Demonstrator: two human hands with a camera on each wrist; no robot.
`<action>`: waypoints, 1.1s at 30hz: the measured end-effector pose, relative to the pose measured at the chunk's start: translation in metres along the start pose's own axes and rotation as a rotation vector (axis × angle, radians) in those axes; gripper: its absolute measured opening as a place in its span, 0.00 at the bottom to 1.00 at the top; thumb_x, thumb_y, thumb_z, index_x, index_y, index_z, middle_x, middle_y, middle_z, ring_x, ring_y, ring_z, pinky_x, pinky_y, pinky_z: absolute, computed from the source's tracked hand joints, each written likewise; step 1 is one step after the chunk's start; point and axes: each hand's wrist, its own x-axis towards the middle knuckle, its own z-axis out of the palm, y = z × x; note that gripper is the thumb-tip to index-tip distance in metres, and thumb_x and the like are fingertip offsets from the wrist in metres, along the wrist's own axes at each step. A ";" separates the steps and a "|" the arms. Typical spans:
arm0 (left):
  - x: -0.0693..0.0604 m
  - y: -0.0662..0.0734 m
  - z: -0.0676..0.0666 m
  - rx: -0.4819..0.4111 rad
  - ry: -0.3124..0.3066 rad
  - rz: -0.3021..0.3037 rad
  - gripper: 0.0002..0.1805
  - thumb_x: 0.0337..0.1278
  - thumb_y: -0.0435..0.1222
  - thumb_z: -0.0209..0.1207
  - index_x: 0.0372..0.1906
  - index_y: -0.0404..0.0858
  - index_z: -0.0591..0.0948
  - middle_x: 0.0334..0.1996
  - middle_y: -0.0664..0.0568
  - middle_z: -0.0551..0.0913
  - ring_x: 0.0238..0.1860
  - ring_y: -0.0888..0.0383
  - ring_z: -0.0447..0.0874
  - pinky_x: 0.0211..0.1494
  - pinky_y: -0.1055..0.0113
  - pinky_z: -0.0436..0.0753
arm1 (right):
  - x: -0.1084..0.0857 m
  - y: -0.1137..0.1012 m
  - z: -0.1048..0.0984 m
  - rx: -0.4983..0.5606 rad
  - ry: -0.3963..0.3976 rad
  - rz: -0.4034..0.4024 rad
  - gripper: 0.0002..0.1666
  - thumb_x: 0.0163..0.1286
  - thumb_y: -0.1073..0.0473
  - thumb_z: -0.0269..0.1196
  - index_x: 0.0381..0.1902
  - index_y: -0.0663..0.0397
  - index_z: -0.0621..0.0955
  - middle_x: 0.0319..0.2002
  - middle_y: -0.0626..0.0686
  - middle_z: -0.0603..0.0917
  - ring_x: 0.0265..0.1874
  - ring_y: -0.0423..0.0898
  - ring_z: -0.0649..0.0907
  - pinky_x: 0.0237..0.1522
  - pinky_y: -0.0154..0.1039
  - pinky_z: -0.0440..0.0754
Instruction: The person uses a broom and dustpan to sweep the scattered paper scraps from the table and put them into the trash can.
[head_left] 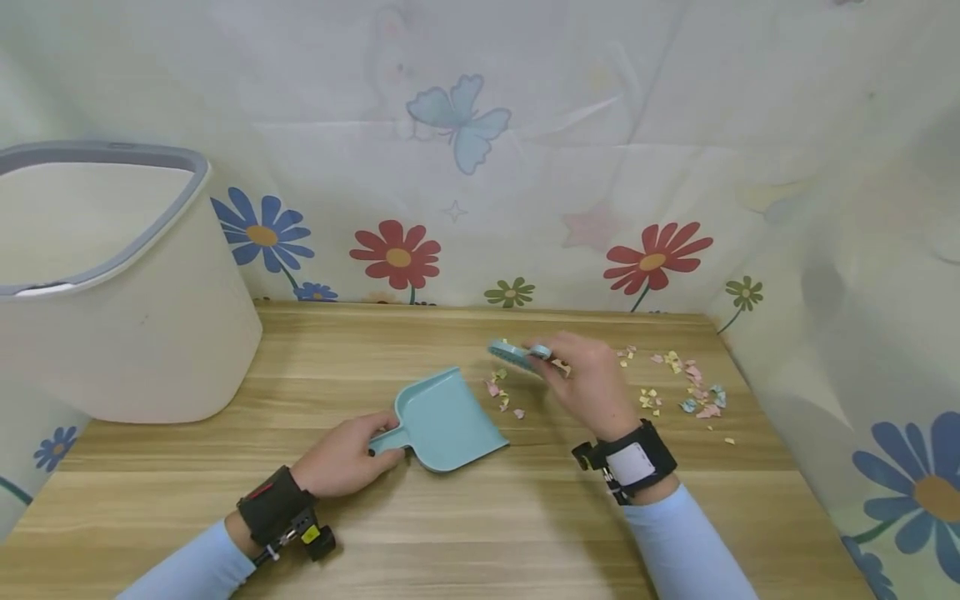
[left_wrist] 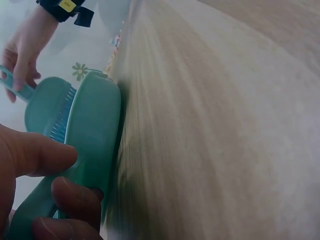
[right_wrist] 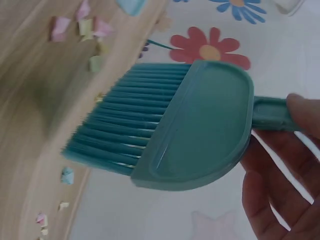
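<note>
Left hand [head_left: 341, 460] is pinching the dustpan [head_left: 447, 423] by its handle, and the right hand [head_left: 591, 379] grips the brush [right_wrist: 200, 125] by its handle, bristles looking lifted off the desk [head_left: 420, 542]. I'd guess both are light, stiff plastic, maybe slightly slick, so handles are the spot; bristles should flex. Paper scraps [head_left: 492, 388] sit left of the right hand, more off to its right, probably featherlight and easily scattered. Flowery backdrop [head_left: 675, 100] borders the edge beyond both hands, bin [head_left: 165, 342] beyond-left of the left; most room's between them, nearside.
</note>
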 end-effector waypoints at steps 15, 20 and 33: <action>0.001 0.003 0.002 0.024 0.009 -0.012 0.17 0.69 0.46 0.64 0.54 0.41 0.82 0.30 0.58 0.76 0.27 0.64 0.72 0.32 0.70 0.70 | -0.005 0.005 -0.002 0.114 -0.192 -0.069 0.13 0.60 0.68 0.76 0.42 0.51 0.91 0.39 0.48 0.93 0.38 0.43 0.91 0.39 0.42 0.87; 0.001 0.002 0.002 0.023 0.014 -0.015 0.17 0.69 0.46 0.64 0.54 0.42 0.82 0.31 0.58 0.78 0.28 0.63 0.73 0.32 0.70 0.70 | -0.003 0.002 -0.014 0.163 -0.222 -0.053 0.12 0.62 0.67 0.75 0.43 0.50 0.91 0.40 0.47 0.93 0.39 0.42 0.91 0.40 0.42 0.88; -0.002 0.003 0.000 0.015 0.022 -0.007 0.19 0.68 0.48 0.64 0.56 0.41 0.83 0.34 0.57 0.80 0.30 0.63 0.73 0.33 0.70 0.71 | -0.002 -0.015 -0.008 -0.144 0.080 0.109 0.06 0.62 0.62 0.73 0.28 0.59 0.86 0.22 0.54 0.88 0.19 0.45 0.86 0.21 0.39 0.83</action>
